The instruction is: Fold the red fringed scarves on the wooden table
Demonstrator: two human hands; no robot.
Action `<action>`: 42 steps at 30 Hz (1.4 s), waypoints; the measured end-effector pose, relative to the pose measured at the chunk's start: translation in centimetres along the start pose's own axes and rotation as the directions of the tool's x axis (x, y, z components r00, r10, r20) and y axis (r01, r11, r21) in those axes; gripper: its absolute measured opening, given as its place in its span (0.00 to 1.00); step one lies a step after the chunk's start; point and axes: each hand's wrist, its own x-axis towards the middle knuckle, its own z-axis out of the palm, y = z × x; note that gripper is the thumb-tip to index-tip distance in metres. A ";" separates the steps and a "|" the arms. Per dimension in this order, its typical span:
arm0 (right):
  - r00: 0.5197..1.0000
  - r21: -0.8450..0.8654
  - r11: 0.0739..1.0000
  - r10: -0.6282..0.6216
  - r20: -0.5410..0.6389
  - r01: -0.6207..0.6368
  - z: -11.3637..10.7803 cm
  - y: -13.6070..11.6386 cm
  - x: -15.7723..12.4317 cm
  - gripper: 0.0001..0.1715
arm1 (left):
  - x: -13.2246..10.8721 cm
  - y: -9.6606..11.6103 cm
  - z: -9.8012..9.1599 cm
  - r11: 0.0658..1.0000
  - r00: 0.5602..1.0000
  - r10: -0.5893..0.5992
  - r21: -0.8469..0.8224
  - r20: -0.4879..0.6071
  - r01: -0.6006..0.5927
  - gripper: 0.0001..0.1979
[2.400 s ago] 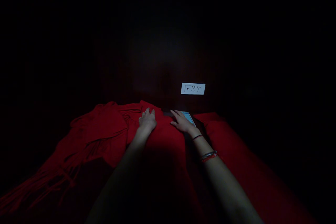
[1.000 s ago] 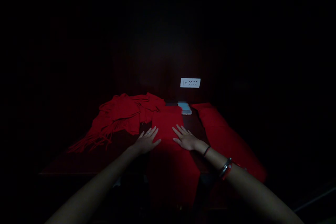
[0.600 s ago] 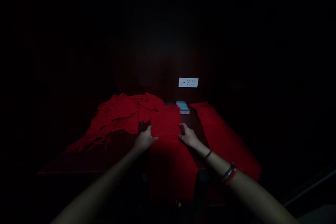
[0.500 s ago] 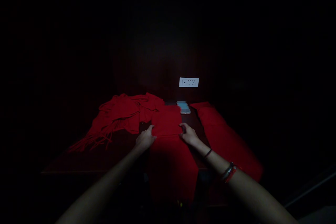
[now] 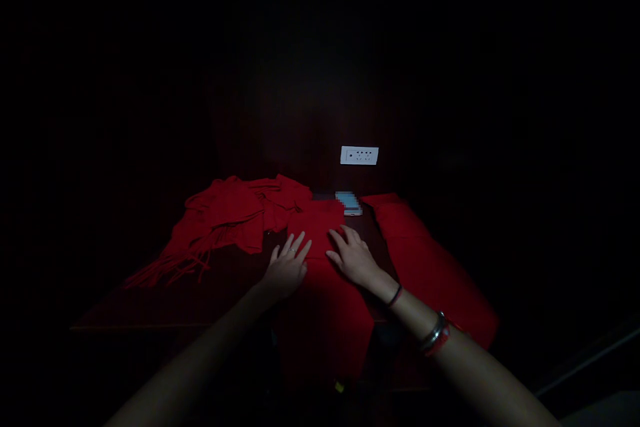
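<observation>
A long red cloth, scarf-like (image 5: 323, 293), lies over the middle of the dark table, its far end folded back on itself and its near end hanging over the front edge. My left hand (image 5: 287, 270) rests at the left side of the folded part, fingers spread. On the right side of the fold lies my right hand (image 5: 354, 259), its fingers apart and lightly bent over the cloth. Neither hand grips the fabric. To the left sits a rumpled heap of red fringed scarves (image 5: 225, 213).
Along the table's right side lies another red cloth (image 5: 425, 260), drooping past the front edge. A phone (image 5: 349, 203) lies at the back, below a white wall socket (image 5: 359, 155). The dark table (image 5: 150, 307) has its front edge near me. Surroundings are very dark.
Both hands have let go of the sides of the fold. Their fingers have opened out and moved inward onto the cloth.
</observation>
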 end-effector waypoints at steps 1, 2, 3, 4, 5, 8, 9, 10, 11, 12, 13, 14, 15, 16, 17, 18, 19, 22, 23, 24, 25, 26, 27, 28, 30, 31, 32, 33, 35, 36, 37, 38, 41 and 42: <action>0.998 -0.034 0.998 -0.061 0.009 0.061 0.6 0.1 -0.1 0.29 | -0.2 -0.2 0.5 0.999 0.998 0.035 -0.006 0.049 -0.035 0.24; 0.994 -0.054 0.993 -0.102 0.050 0.104 1.2 0.3 -0.2 0.29 | -0.3 -0.5 0.9 0.999 0.993 0.050 -0.017 0.106 -0.049 0.24; 0.988 -0.060 0.991 -0.114 0.103 0.121 1.8 0.7 -0.3 0.29 | -0.4 -0.9 1.1 0.998 0.987 0.052 -0.030 0.155 -0.047 0.24; 0.982 -0.056 0.992 -0.104 0.155 0.114 2.2 1.1 -0.4 0.29 | -0.6 -1.3 1.3 0.998 0.980 0.049 -0.041 0.192 -0.041 0.24; 0.978 -0.046 0.995 -0.083 0.194 0.093 2.5 1.4 -0.5 0.30 | -0.7 -1.6 1.3 0.998 0.976 0.042 -0.050 0.213 -0.032 0.24; 0.977 0.015 0.999 -0.035 0.211 0.033 2.5 2.2 -1.0 0.31 | -1.2 -2.2 1.0 0.996 0.978 -0.052 -0.059 0.203 0.066 0.24; 0.979 0.055 0.998 -0.019 0.201 0.008 2.2 2.2 -1.3 0.32 | -1.5 -2.2 0.7 0.992 0.979 -0.102 -0.054 0.177 0.114 0.25; 0.981 0.104 0.994 -0.002 0.193 -0.019 1.9 2.3 -1.7 0.34 | -1.8 -2.2 0.5 0.986 0.977 -0.153 -0.047 0.147 0.161 0.25; 0.982 0.157 0.987 0.014 0.189 -0.044 1.6 2.3 -2.1 0.36 | -2.2 -2.1 0.1 0.979 0.974 -0.194 -0.039 0.118 0.200 0.25; 0.981 0.206 0.976 0.024 0.190 -0.064 1.2 2.3 -2.7 0.38 | -2.7 -2.0 -0.3 0.974 0.971 -0.219 -0.032 0.094 0.223 0.25; 0.981 0.243 0.967 0.032 0.192 -0.079 0.9 2.2 -3.2 0.39 | -3.1 -1.9 -0.8 0.972 0.970 -0.230 -0.030 0.080 0.233 0.24; 0.981 0.268 0.959 0.040 0.190 -0.091 0.6 2.2 -3.7 0.39 | -3.5 -1.8 -1.3 0.971 0.969 -0.232 -0.039 0.080 0.236 0.23; 0.981 0.288 0.952 0.047 0.187 -0.101 0.4 2.2 -4.1 0.38 | -3.9 -1.6 -1.8 0.969 0.967 -0.234 -0.061 0.101 0.241 0.23; 0.981 0.311 0.944 0.056 0.183 -0.112 0.1 2.1 -4.3 0.37 | -4.1 -1.5 -2.3 0.963 0.962 -0.236 -0.098 0.138 0.250 0.22; 0.980 0.341 0.931 0.071 0.183 -0.131 -0.1 2.0 -4.4 0.36 | -4.1 -1.4 -2.8 0.953 0.954 -0.237 -0.145 0.183 0.265 0.22; 0.977 0.376 0.913 0.090 0.191 -0.157 -0.3 1.9 -4.3 0.36 | -4.1 -1.3 -3.1 0.940 0.945 -0.231 -0.197 0.229 0.278 0.22; 0.973 0.411 0.893 0.107 0.206 -0.186 -0.5 1.7 -4.1 0.35 | -3.9 -1.1 -3.3 0.926 0.939 -0.214 -0.249 0.269 0.282 0.22; 0.960 0.494 0.832 0.154 0.233 -0.253 -0.5 1.2 -3.3 0.34 | -3.1 -0.9 -3.3 0.873 0.949 -0.140 -0.417 0.284 0.254 0.23; 0.960 0.535 0.803 0.168 0.222 -0.264 -0.4 1.1 -3.0 0.33 | -2.9 -0.9 -3.1 0.838 0.948 -0.139 -0.477 0.286 0.266 0.25; 0.960 0.591 0.758 0.186 0.210 -0.276 -0.2 1.0 -2.8 0.31 | -2.8 -0.9 -3.0 0.786 0.941 -0.152 -0.540 0.302 0.300 0.26; 0.955 0.654 0.696 0.212 0.206 -0.296 -0.1 0.9 -2.7 0.29 | -2.7 -0.9 -2.8 0.719 0.926 -0.174 -0.599 0.334 0.351 0.27; 0.947 0.716 0.621 0.243 0.210 -0.319 0.0 0.9 -2.7 0.29 | -2.8 -0.9 -2.8 0.647 0.906 -0.192 -0.646 0.377 0.406 0.27; 0.936 0.769 0.541 0.273 0.223 -0.341 0.0 0.9 -2.8 0.29 | -2.9 -0.9 -2.8 0.586 0.886 -0.204 -0.674 0.416 0.451 0.26; 0.923 0.809 0.462 0.299 0.242 -0.362 -0.1 0.8 -3.0 0.29 | -3.0 -0.8 -2.9 0.555 0.873 -0.215 -0.681 0.437 0.478 0.25; 0.901 0.855 0.323 0.299 0.316 -0.407 -0.4 0.8 -3.5 0.33 | -3.2 -0.8 -3.2 0.605 0.881 -0.227 -0.648 0.416 0.462 0.24; 0.890 0.862 0.263 0.275 0.364 -0.434 -0.6 0.8 -3.8 0.35 | -3.4 -0.8 -3.3 0.664 0.893 -0.230 -0.608 0.387 0.434 0.23; 0.878 0.861 0.210 0.237 0.415 -0.464 -0.8 0.8 -4.1 0.37 | -3.5 -0.8 -3.4 0.726 0.910 -0.226 -0.563 0.348 0.395 0.22; 0.867 0.855 0.168 0.189 0.461 -0.491 -1.1 0.8 -4.4 0.40 | -3.5 -0.9 -3.5 0.777 0.927 -0.213 -0.522 0.309 0.353 0.22; 0.865 0.855 0.132 0.102 0.491 -0.501 -1.4 0.9 -4.8 0.46 | -3.7 -1.0 -3.6 0.837 0.947 -0.176 -0.464 0.270 0.288 0.21; 0.876 0.865 0.135 0.083 0.476 -0.483 -1.5 0.9 -5.0 0.48 | -3.8 -1.0 -3.7 0.853 0.951 -0.153 -0.450 0.269 0.265 0.22; 0.887 0.875 0.146 0.077 0.456 -0.462 -1.5 0.9 -5.0 0.49 | -3.8 -1.1 -3.7 0.863 0.954 -0.124 -0.444 0.273 0.240 0.25; 0.896 0.881 0.165 0.085 0.435 -0.443 -1.4 1.0 -5.0 0.49 | -3.9 -1.0 -3.7 0.869 0.956 -0.089 -0.448 0.278 0.211 0.28; 0.909 0.873 0.260 0.179 0.376 -0.412 -1.3 1.2 -4.4 0.44 | -3.7 -0.8 -3.7 0.865 0.967 -0.046 -0.473 0.252 0.165 0.32; 0.911 0.865 0.296 0.218 0.351 -0.404 -1.3 1.4 -4.1 0.41 | -3.5 -0.7 -3.7 0.855 0.965 -0.073 -0.482 0.252 0.191 0.31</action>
